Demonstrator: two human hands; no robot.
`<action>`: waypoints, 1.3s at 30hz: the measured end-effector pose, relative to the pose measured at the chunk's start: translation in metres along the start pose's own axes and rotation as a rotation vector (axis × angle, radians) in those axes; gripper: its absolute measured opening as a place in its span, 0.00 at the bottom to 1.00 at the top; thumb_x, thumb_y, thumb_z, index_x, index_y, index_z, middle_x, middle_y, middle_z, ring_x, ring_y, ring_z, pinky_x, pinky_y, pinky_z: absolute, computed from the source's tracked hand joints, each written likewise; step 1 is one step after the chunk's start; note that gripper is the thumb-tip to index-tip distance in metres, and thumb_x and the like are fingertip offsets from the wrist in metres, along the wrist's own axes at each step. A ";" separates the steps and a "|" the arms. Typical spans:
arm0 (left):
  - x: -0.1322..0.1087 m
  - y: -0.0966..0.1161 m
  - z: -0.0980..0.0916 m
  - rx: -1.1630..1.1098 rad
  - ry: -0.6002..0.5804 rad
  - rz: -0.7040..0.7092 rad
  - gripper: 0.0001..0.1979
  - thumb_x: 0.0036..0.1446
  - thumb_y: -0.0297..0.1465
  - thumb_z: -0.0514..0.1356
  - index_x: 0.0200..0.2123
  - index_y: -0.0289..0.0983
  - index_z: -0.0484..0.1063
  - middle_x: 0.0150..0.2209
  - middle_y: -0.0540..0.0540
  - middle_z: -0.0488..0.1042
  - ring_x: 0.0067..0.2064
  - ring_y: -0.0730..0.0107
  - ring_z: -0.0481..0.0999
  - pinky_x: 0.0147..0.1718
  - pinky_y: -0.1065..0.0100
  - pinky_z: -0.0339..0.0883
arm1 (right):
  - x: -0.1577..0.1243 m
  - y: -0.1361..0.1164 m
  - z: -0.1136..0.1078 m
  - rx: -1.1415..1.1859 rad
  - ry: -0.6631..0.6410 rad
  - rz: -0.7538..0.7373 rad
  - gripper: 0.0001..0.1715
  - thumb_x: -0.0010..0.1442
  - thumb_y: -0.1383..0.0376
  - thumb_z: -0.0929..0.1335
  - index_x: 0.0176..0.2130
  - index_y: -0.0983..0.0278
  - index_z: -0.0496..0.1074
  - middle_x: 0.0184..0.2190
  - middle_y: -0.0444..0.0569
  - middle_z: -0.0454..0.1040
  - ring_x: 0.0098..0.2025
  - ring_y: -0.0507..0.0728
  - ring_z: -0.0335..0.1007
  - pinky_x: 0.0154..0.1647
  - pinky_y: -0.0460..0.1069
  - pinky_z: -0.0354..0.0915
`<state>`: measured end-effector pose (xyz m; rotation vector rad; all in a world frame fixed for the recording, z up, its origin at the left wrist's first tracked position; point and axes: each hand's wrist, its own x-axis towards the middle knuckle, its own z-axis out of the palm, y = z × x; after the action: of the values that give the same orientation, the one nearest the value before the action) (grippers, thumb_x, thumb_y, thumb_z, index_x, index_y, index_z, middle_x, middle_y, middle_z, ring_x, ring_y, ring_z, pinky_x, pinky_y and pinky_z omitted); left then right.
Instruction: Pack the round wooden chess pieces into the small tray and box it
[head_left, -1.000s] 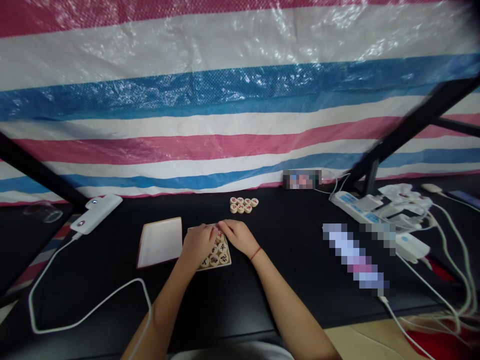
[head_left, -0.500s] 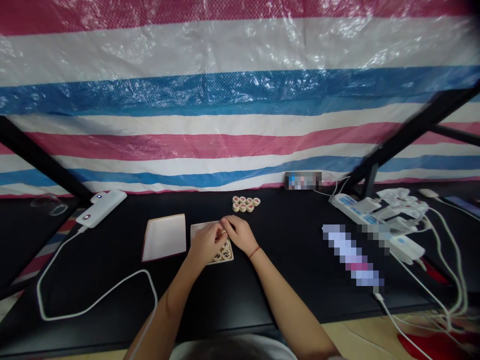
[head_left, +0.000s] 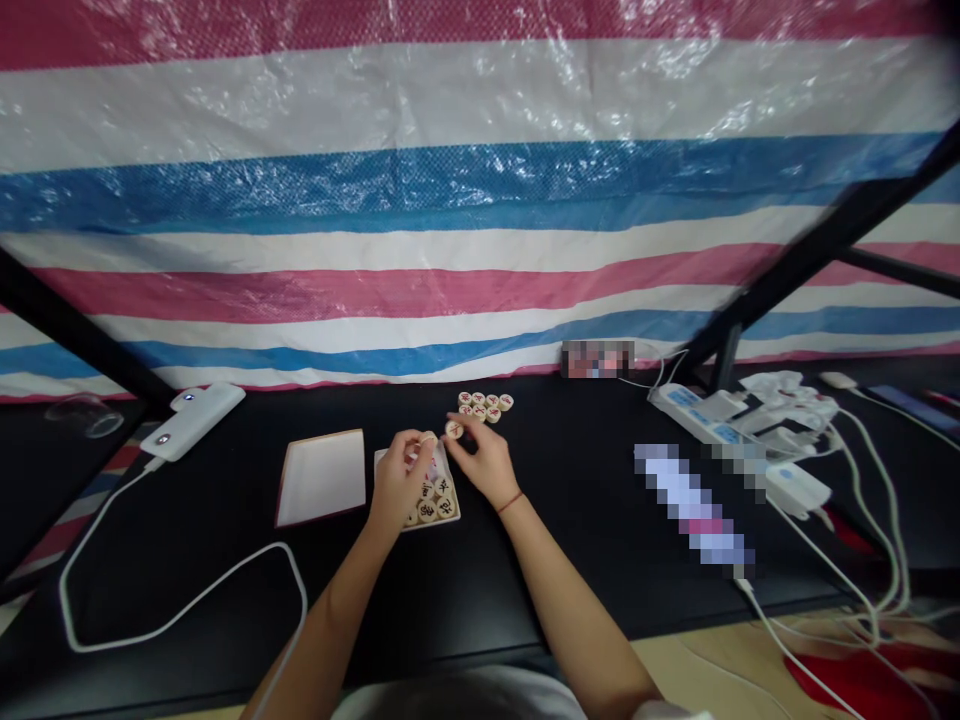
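My left hand (head_left: 399, 478) is closed over the open white box (head_left: 453, 518), pinching a round Chinese chess piece (head_left: 428, 439) near its fingertips. Black-marked pieces (head_left: 427, 510) lie in the near part of the box, and my fingers hide some of its inside. Just past the box's far right corner, my right hand (head_left: 487, 462) grips another chess piece (head_left: 454, 430), its red-marked face up, between thumb and fingers. Beyond that hand, several red-marked pieces (head_left: 478, 412) sit on the black table in two close rows.
The box lid (head_left: 322, 478) lies inside-up left of the box. A white device (head_left: 196, 422) with a cable is at the far left. To the right are a blurred-out phone-like object (head_left: 694, 505) and a power strip (head_left: 694, 405) with plugs and cables. A striped sheet (head_left: 420, 290) hangs behind.
My hands, together over the box before, have moved apart. The right has gone up and right with a piece now showing in it; the left has lifted slightly, showing more of the box.
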<state>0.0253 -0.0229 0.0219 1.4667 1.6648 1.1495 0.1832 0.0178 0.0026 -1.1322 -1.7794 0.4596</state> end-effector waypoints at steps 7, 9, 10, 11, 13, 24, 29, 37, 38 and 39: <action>0.005 -0.014 0.004 -0.139 0.052 0.084 0.13 0.59 0.37 0.57 0.46 0.40 0.70 0.46 0.44 0.76 0.47 0.68 0.77 0.48 0.65 0.71 | 0.008 0.057 -0.028 -0.165 0.381 0.353 0.17 0.53 0.60 0.68 0.41 0.68 0.74 0.43 0.57 0.72 0.30 0.53 0.68 0.36 0.51 0.68; 0.005 -0.014 0.004 -0.127 0.039 0.103 0.13 0.58 0.35 0.57 0.46 0.40 0.71 0.48 0.44 0.74 0.47 0.68 0.76 0.46 0.66 0.72 | 0.006 0.070 -0.031 -0.261 0.349 0.381 0.16 0.52 0.62 0.67 0.40 0.67 0.74 0.40 0.56 0.73 0.30 0.55 0.67 0.38 0.53 0.67; 0.005 -0.014 0.005 -0.127 0.035 0.110 0.14 0.58 0.33 0.57 0.47 0.40 0.71 0.49 0.44 0.73 0.47 0.68 0.76 0.45 0.66 0.73 | 0.006 0.075 -0.032 -0.300 0.318 0.393 0.16 0.52 0.62 0.67 0.41 0.67 0.74 0.38 0.55 0.73 0.31 0.56 0.67 0.39 0.53 0.66; 0.005 -0.014 0.005 -0.129 0.031 0.114 0.15 0.57 0.32 0.57 0.48 0.41 0.71 0.49 0.44 0.73 0.46 0.69 0.76 0.44 0.67 0.73 | 0.005 0.078 -0.032 -0.329 0.284 0.403 0.16 0.52 0.63 0.66 0.41 0.66 0.73 0.37 0.54 0.74 0.32 0.57 0.67 0.40 0.53 0.66; 0.004 -0.013 0.005 -0.121 0.016 0.119 0.16 0.56 0.31 0.58 0.49 0.41 0.70 0.48 0.45 0.73 0.45 0.70 0.76 0.43 0.68 0.73 | 0.005 0.078 -0.032 -0.370 0.238 0.411 0.16 0.52 0.64 0.66 0.41 0.67 0.73 0.36 0.54 0.75 0.34 0.58 0.67 0.41 0.54 0.65; 0.002 -0.009 0.004 0.277 -0.020 0.294 0.13 0.55 0.25 0.59 0.44 0.40 0.72 0.41 0.46 0.75 0.43 0.67 0.75 0.44 0.66 0.70 | -0.007 -0.027 0.007 0.185 -0.123 0.068 0.16 0.56 0.58 0.68 0.44 0.63 0.71 0.36 0.47 0.75 0.32 0.53 0.69 0.37 0.47 0.67; 0.002 -0.009 0.003 0.329 -0.046 0.319 0.17 0.56 0.26 0.58 0.49 0.42 0.70 0.43 0.46 0.74 0.45 0.66 0.75 0.48 0.64 0.68 | -0.009 -0.023 0.015 0.255 -0.060 0.160 0.16 0.55 0.57 0.69 0.42 0.62 0.71 0.31 0.45 0.75 0.29 0.52 0.68 0.33 0.47 0.67; 0.002 -0.009 -0.002 0.324 -0.032 0.333 0.17 0.60 0.31 0.56 0.53 0.41 0.67 0.40 0.47 0.74 0.40 0.68 0.74 0.45 0.67 0.68 | 0.006 0.043 -0.024 -0.187 0.325 0.351 0.16 0.55 0.56 0.68 0.40 0.64 0.73 0.36 0.52 0.76 0.36 0.58 0.69 0.41 0.52 0.65; 0.002 -0.009 -0.002 0.320 -0.039 0.333 0.17 0.60 0.31 0.55 0.53 0.40 0.67 0.40 0.47 0.74 0.40 0.68 0.74 0.45 0.67 0.68 | 0.006 0.050 -0.028 -0.267 0.320 0.360 0.16 0.55 0.57 0.68 0.40 0.64 0.74 0.36 0.53 0.76 0.37 0.59 0.69 0.42 0.53 0.64; 0.002 -0.009 -0.002 0.314 -0.044 0.331 0.16 0.60 0.31 0.55 0.52 0.41 0.67 0.40 0.47 0.74 0.40 0.68 0.74 0.45 0.67 0.68 | 0.006 0.055 -0.030 -0.329 0.302 0.373 0.16 0.55 0.58 0.68 0.40 0.64 0.74 0.36 0.53 0.76 0.38 0.60 0.69 0.42 0.54 0.64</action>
<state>0.0195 -0.0213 0.0148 2.0097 1.6696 1.0443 0.2357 0.0450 -0.0187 -1.6840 -1.4123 0.1980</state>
